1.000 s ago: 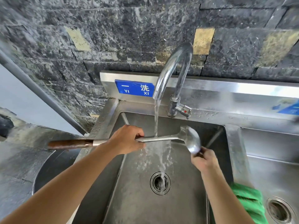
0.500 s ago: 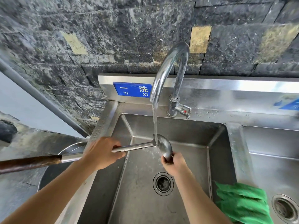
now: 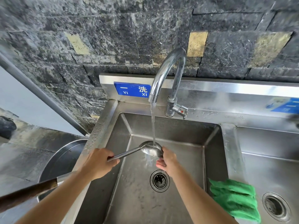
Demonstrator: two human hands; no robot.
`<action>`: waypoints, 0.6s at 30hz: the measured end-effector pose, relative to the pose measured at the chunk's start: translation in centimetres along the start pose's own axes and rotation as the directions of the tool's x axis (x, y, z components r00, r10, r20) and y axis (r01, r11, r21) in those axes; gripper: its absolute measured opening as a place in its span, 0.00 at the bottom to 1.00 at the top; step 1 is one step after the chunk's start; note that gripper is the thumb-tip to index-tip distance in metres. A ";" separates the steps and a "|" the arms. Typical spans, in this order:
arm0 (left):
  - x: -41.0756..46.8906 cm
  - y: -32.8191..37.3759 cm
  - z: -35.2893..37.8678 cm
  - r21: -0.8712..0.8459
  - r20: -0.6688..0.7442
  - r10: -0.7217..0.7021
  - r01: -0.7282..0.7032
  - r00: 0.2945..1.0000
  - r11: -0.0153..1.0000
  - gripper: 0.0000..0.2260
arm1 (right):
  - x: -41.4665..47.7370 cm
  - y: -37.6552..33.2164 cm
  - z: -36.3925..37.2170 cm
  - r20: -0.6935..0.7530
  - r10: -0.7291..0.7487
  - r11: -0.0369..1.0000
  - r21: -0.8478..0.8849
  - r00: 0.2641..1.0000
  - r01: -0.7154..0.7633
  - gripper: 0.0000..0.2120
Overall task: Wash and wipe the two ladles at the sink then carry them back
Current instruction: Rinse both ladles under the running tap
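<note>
Head view: the long steel, wooden-handled ladle (image 3: 151, 150) rinses in the steel sink (image 3: 169, 126), left hand (image 3: 98, 162) with its grip clenched on the shaft, right hand (image 3: 168, 160) curled round the bowl; wiping and carrying seemingly remain.

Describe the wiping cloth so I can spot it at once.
Start at the steel double sink, whose left basin sits under the running tap. Follow the divider between the basins toward the near edge; the cloth lies over it there. It is the only bright green, fuzzy thing among bare metal.
</note>
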State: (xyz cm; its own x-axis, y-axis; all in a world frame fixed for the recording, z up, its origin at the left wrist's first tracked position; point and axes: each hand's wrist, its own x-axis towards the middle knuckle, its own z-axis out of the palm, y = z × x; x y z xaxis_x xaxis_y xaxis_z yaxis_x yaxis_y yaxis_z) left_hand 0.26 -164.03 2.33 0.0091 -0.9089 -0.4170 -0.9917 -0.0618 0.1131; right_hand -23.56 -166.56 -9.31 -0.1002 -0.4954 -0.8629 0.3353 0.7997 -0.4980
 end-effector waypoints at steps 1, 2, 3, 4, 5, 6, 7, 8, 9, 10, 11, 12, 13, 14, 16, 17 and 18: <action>-0.3 0.2 0.6 -0.018 0.025 -0.032 0.032 0.999 0.999 0.17 | -0.1 -0.2 -0.4 -0.009 -0.046 0.994 -0.097 0.999 0.045 0.16; -0.9 0.4 1.4 -0.059 0.061 -0.072 0.076 0.996 0.995 0.17 | -0.4 -0.4 -0.9 -0.012 -0.088 0.977 -0.198 0.996 0.084 0.15; -1.5 0.7 2.5 -0.151 0.108 -0.119 0.134 0.987 0.979 0.18 | -0.8 -0.8 -1.5 -0.010 -0.134 0.951 -0.281 0.991 0.126 0.12; -2.0 1.0 3.8 -0.280 0.164 -0.164 0.205 0.973 0.938 0.17 | -1.0 -1.4 -2.1 0.003 -0.177 0.920 -0.354 0.984 0.166 0.10; -2.5 1.3 5.2 -0.396 0.217 -0.204 0.277 0.955 0.876 0.16 | -1.0 -2.0 -2.7 0.013 -0.215 0.890 -0.409 0.976 0.202 0.07; -2.9 1.6 6.5 -0.482 0.256 -0.229 0.329 0.939 0.812 0.15 | -1.1 -2.8 -3.4 0.012 -0.251 0.865 -0.447 0.968 0.229 0.06; -3.0 1.9 7.5 -0.544 0.277 -0.247 0.363 0.929 0.757 0.14 | -0.7 -3.7 -4.1 0.008 -0.294 0.846 -0.463 0.956 0.264 0.08; -3.0 2.1 8.2 -0.595 0.293 -0.258 0.387 0.921 0.704 0.14 | 0.2 -4.5 -4.8 -0.009 -0.348 0.834 -0.459 0.937 0.306 0.09; -3.0 2.4 8.7 -0.641 0.310 -0.261 0.404 0.914 0.653 0.13 | -0.1 -5.5 -5.2 -0.040 -0.400 0.828 -0.443 0.915 0.343 0.08; -2.8 2.7 9.0 -0.680 0.327 -0.259 0.417 0.909 0.603 0.13 | -1.1 -6.6 -5.4 -0.082 -0.456 0.822 -0.422 0.886 0.384 0.07; -2.8 3.1 9.2 -0.710 0.347 -0.254 0.429 0.903 0.558 0.13 | -2.8 -7.7 -5.4 -0.115 -0.509 0.802 -0.424 0.853 0.421 0.07; -2.7 3.6 9.3 -0.735 0.363 -0.250 0.441 0.897 0.515 0.13 | -4.3 -8.5 -5.4 -0.136 -0.558 0.776 -0.435 0.819 0.457 0.07; -2.8 4.1 9.3 -0.754 0.376 -0.247 0.450 0.893 0.478 0.12 | -5.7 -9.3 -5.3 -0.143 -0.599 0.751 -0.440 0.788 0.491 0.06; -2.9 4.7 9.2 -0.771 0.385 -0.242 0.455 0.890 0.446 0.12 | -6.6 -9.9 -5.0 -0.131 -0.627 0.727 -0.452 0.768 0.517 0.06; -3.1 5.6 9.1 -0.792 0.404 -0.238 0.468 0.883 0.393 0.13 | -7.8 -10.6 -4.1 -0.093 -0.652 0.689 -0.489 0.753 0.536 0.05; -3.3 6.0 8.9 -0.794 0.417 -0.239 0.479 0.877 0.374 0.15 | -7.9 -10.7 -3.5 -0.084 -0.647 0.683 -0.506 0.758 0.527 0.04; -3.4 6.3 8.8 -0.794 0.430 -0.243 0.492 0.870 0.357 0.16 | -7.8 -10.7 -3.0 -0.090 -0.636 0.689 -0.514 0.766 0.511 0.04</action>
State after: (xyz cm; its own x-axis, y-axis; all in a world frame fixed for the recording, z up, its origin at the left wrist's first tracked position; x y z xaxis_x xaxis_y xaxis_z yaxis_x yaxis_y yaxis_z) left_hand -7.11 -157.73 -3.44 0.1937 -0.5980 -0.7777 -0.2480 -0.7969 0.5509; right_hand -29.20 -170.21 2.53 -0.3742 -0.8579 -0.3520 -0.3020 0.4717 -0.8285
